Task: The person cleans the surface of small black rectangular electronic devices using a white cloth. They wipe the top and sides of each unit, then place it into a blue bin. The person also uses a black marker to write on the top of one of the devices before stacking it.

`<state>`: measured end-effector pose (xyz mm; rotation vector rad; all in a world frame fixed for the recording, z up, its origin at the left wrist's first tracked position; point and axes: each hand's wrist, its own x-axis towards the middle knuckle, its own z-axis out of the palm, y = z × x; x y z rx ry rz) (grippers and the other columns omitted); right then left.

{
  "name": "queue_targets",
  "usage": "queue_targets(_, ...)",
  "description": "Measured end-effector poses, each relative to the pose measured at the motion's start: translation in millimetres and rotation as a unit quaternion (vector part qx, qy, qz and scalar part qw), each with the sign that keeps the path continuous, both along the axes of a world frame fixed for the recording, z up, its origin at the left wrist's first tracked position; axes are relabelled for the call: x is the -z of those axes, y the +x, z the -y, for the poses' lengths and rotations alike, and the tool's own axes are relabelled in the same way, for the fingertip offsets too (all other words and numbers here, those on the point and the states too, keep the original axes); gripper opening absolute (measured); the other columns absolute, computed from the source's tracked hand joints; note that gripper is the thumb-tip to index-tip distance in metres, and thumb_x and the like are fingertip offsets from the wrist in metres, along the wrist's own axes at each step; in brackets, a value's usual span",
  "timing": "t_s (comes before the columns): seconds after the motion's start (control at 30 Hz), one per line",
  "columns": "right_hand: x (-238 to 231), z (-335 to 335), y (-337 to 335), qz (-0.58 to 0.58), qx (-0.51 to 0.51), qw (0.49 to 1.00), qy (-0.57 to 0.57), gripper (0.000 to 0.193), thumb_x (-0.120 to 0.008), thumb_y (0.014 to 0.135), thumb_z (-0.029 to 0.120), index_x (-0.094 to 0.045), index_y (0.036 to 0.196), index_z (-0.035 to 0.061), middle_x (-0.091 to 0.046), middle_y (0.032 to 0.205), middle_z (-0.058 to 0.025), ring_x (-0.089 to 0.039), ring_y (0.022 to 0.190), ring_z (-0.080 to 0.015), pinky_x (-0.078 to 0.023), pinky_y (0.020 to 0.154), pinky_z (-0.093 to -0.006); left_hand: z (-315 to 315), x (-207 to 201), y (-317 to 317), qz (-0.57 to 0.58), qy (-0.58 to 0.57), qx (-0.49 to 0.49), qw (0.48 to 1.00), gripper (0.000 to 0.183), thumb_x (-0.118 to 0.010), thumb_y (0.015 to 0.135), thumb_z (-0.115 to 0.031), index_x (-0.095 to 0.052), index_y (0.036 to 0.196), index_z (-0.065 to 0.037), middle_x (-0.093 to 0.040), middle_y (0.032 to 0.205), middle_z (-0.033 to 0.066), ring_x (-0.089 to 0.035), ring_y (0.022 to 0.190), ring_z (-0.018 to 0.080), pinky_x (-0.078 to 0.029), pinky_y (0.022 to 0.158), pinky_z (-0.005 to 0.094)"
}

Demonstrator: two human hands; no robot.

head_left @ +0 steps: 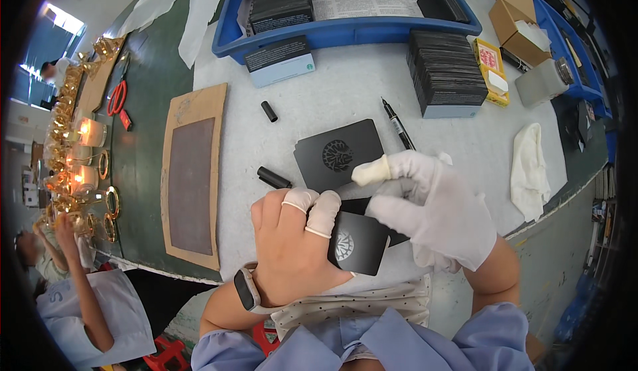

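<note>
My left hand (pixel 289 248), with white cots on two fingers, is closed on a black card (pixel 364 245) bearing a silvery round emblem. Opposite it is my right hand (pixel 442 201), in a white glove with a yellowish cot on the index finger. That finger stretches out, apart from the thumb, over the edge of black cards (pixel 335 158) with a glossy dark emblem. The right thumb comes close to the held card's upper corner. Another dark flat piece (pixel 355 206) shows between the hands, partly hidden. A black marker (pixel 399 125) lies beyond the cards.
A blue tray (pixel 359 35) with dark card stacks stands at the back. Another card stack (pixel 446 75) is at the right, near a bottle (pixel 545 82) and white cloth (pixel 530 171). At the left are a cardboard-framed board (pixel 193 178), red-handled scissors (pixel 117 98), and a co-worker (pixel 100 311).
</note>
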<state>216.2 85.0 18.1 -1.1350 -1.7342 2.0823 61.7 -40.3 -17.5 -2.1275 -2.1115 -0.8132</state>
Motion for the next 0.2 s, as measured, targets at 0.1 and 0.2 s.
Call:
queue_targets(0.1, 8.1, 0.8, 1.3, -0.054, -0.042, 0.997, -0.036, 0.034, -0.057, 0.087, 0.002, -0.058, 0.120, -0.0011, -0.064, 0.085, -0.0033, -0.061, 0.073, -0.0056, -0.049, 0.063, -0.0196, -0.6, -1.8, 2.3, -0.002, -0.013, -0.008, 1.000, 0.071, -0.078, 0.051, -0.032, -0.062, 0.113, -0.002, -0.052, 0.098, 0.0101, -0.050, 0.089, 0.0287, -0.034, 0.077, 0.0414)
queue_targets(0.2, 12.4, -3.2, 1.2, -0.053, -0.052, 0.995, -0.068, 0.034, -0.056, 0.089, 0.002, -0.056, 0.124, -0.0007, -0.064, 0.087, -0.0033, -0.061, 0.075, -0.0071, -0.050, 0.065, -0.0207, -1.5, -7.1, 9.4, -0.006, -0.041, -0.017, 0.999, 0.078, -0.079, 0.056, -0.037, -0.060, 0.123, -0.004, -0.049, 0.104, 0.0127, -0.048, 0.095, 0.0281, -0.034, 0.080, 0.0421)
